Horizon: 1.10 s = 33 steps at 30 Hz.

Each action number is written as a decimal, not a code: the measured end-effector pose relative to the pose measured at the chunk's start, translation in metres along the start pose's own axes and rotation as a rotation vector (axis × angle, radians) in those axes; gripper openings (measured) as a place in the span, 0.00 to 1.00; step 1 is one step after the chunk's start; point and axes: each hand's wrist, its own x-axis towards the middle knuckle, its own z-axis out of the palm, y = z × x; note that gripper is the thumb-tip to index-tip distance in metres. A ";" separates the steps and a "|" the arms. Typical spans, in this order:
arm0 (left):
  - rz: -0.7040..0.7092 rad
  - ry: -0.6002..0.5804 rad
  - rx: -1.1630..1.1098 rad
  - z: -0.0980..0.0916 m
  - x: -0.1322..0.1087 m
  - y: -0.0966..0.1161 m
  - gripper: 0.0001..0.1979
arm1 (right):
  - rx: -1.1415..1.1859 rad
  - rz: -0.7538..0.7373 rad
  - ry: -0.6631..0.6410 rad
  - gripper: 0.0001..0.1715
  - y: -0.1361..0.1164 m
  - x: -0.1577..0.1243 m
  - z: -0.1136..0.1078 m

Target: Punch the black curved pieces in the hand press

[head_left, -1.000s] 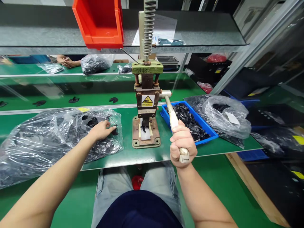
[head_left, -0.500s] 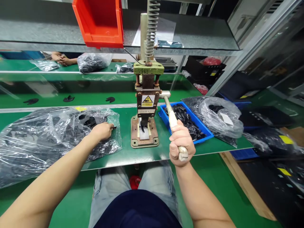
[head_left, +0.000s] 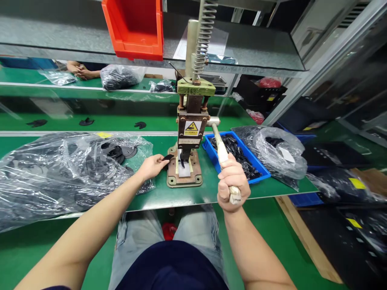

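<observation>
A manual hand press (head_left: 191,121) with a yellow warning label and a tall spring stands mid-bench on a rusty base plate (head_left: 185,180). My right hand (head_left: 232,182) is closed round the end of its pale lever handle (head_left: 220,151), which slants down toward me. My left hand (head_left: 152,166) pinches a small flat black part (head_left: 168,157) just left of the base plate, at the edge of a large clear plastic bag (head_left: 60,173) full of black parts.
A blue tray (head_left: 255,176) of black pieces sits right of the press, with a clear bag (head_left: 276,151) beyond it. A red bin (head_left: 136,28) rests on the shelf above. Another person's hands (head_left: 80,71) rest on the far bench. Loose black parts (head_left: 86,121) lie on the middle belt.
My left hand has come out of the plastic bag holding a black part and moved right, up to the press base. The right hand has stayed on the lever.
</observation>
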 end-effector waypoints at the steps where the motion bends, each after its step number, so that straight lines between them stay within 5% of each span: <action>1: -0.021 0.003 -0.059 0.001 0.001 -0.001 0.16 | 0.000 0.005 0.002 0.07 0.000 0.000 0.000; 6: -0.052 -0.099 -0.263 0.000 0.004 0.011 0.20 | 0.004 0.004 0.032 0.08 0.001 0.000 0.003; 15: -0.026 -0.242 -0.278 0.015 0.016 0.030 0.16 | 0.005 -0.002 0.032 0.07 0.001 0.000 0.003; 33: -0.091 -0.262 -0.298 0.022 0.032 0.023 0.18 | -0.002 0.013 0.074 0.10 0.001 0.000 0.006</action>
